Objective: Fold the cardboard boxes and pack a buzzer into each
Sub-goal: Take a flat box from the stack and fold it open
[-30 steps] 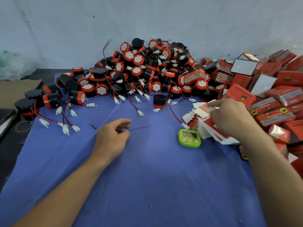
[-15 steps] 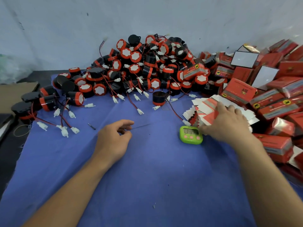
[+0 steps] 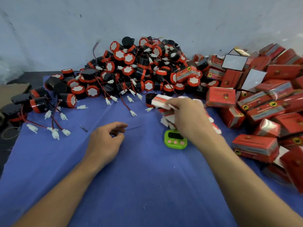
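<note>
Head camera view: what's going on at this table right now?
The right hand grips a flat red-and-white cardboard box blank over the stack of unfolded blanks, beside a green plastic timer. The left hand rests empty, loosely curled, on the blue cloth. The heap of black-and-red round buzzers lies behind; folded red boxes pile up at right.

A blue cloth (image 3: 147,185) covers the dark table (image 3: 7,149). On the cloth lie heaped black-and-red buzzers (image 3: 139,68) at the back, red boxes (image 3: 262,99) on the right, and a green timer (image 3: 175,140) near the middle.

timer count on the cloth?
1. The green timer sits on the blue cloth, right by the right hand, which grips flat boxes. More could be hidden under the piles.
</note>
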`<action>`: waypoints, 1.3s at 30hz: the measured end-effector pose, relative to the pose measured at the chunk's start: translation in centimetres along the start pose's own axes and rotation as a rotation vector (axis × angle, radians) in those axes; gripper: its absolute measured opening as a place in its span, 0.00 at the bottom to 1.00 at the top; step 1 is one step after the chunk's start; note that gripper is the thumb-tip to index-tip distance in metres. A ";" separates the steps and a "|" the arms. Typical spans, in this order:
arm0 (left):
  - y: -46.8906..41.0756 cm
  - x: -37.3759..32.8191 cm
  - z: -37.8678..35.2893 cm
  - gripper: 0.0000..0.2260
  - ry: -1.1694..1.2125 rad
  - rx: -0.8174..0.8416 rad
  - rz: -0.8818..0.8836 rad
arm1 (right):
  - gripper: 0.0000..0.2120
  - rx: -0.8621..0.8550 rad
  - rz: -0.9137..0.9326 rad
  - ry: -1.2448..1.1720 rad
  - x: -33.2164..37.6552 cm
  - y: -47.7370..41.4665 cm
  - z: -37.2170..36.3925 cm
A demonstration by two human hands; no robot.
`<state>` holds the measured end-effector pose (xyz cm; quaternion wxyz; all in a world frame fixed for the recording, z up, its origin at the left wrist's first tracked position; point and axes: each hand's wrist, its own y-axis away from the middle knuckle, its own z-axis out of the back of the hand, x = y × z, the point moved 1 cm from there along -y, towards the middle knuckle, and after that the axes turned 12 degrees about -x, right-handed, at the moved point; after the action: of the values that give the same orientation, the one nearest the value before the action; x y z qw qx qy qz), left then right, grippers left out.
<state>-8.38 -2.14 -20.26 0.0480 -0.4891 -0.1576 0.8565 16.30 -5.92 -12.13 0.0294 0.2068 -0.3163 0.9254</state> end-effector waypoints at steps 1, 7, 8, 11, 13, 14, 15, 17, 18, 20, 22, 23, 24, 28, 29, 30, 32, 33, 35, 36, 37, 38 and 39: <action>0.0 -0.1 0.1 0.18 0.016 -0.003 0.002 | 0.19 0.010 0.036 -0.079 0.8 0.9 -0.7; 0.3 -0.5 0.4 0.34 0.052 0.019 -0.034 | 0.20 0.178 0.295 -0.266 2.5 3.0 -3.3; 0.3 -0.5 0.5 0.36 0.049 0.019 -0.026 | 0.19 0.227 0.262 -0.289 2.3 2.9 -3.3; 0.3 -0.6 0.5 0.32 -0.011 -0.002 -0.059 | 0.24 0.282 0.035 -0.384 1.7 2.3 -2.9; 0.3 -0.9 0.5 0.30 -0.067 -0.009 -0.083 | 0.21 0.039 -0.277 -0.550 0.6 1.7 -2.7; 0.3 -1.1 0.5 0.29 -0.085 -0.013 -0.096 | 0.19 -0.045 -0.385 -0.532 0.1 1.4 -2.6; 0.4 -1.3 0.6 0.28 -0.099 -0.017 -0.115 | 0.18 -0.034 -0.422 -0.474 -0.2 1.3 -2.7; 0.5 -2.1 0.7 0.27 -0.108 -0.004 -0.170 | 0.22 0.120 -0.381 -0.364 -0.4 1.9 -3.4; 0.5 -2.6 0.7 0.27 -0.097 0.007 -0.202 | 0.28 0.169 -0.354 -0.321 -0.4 2.2 -3.7; 0.2 -3.6 0.5 0.26 -0.098 0.023 -0.278 | 0.36 0.176 -0.330 -0.299 -0.6 2.9 -4.2; -0.6 -4.4 -0.3 0.24 -0.189 0.034 -0.351 | 0.38 0.141 -0.315 -0.305 -0.9 3.1 -4.3; -1.2 -4.7 -0.8 0.24 -0.260 0.048 -0.370 | 0.38 0.125 -0.321 -0.308 -0.9 3.2 -4.3; -1.7 -4.9 -1.4 0.24 -0.325 0.074 -0.366 | 0.39 0.104 -0.335 -0.320 -1.0 3.3 -4.2; -3.0 -5.2 -2.9 0.30 -0.361 0.189 -0.256 | 0.41 0.028 -0.396 -0.407 -1.2 3.8 -4.1; -3.2 -5.2 -2.8 0.30 -0.319 0.190 -0.227 | 0.41 0.004 -0.416 -0.427 -1.3 3.8 -4.0; -3.4 -5.1 -2.7 0.29 -0.275 0.185 -0.202 | 0.40 -0.023 -0.433 -0.435 -1.4 3.8 -3.9; -3.6 -5.0 -2.3 0.23 -0.212 0.173 -0.178 | 0.37 -0.070 -0.449 -0.449 -1.4 3.8 -3.9; -3.7 -4.8 -2.2 0.20 -0.189 0.155 -0.183 | 0.36 -0.089 -0.457 -0.464 -1.4 3.8 -3.9; -3.7 -4.4 -2.1 0.15 -0.167 0.101 -0.213 | 0.33 -0.127 -0.470 -0.488 -1.3 3.9 -3.9; -3.5 -4.2 -2.1 0.14 -0.158 0.075 -0.224 | 0.32 -0.152 -0.465 -0.488 -1.1 3.8 -3.8; -3.3 -4.2 -2.2 0.13 -0.144 0.051 -0.230 | 0.30 -0.178 -0.450 -0.485 -1.0 3.7 -3.8; -3.1 -4.1 -2.3 0.12 -0.131 0.026 -0.236 | 0.29 -0.198 -0.435 -0.487 -0.9 3.6 -3.7; -2.8 -4.0 -2.4 0.11 -0.121 -0.002 -0.245 | 0.27 -0.209 -0.434 -0.511 -0.9 3.6 -3.7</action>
<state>-4.47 0.11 -17.18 0.1421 -0.4135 -0.2199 0.8720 15.07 -6.49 -17.19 0.1662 0.4900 -0.3552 0.7785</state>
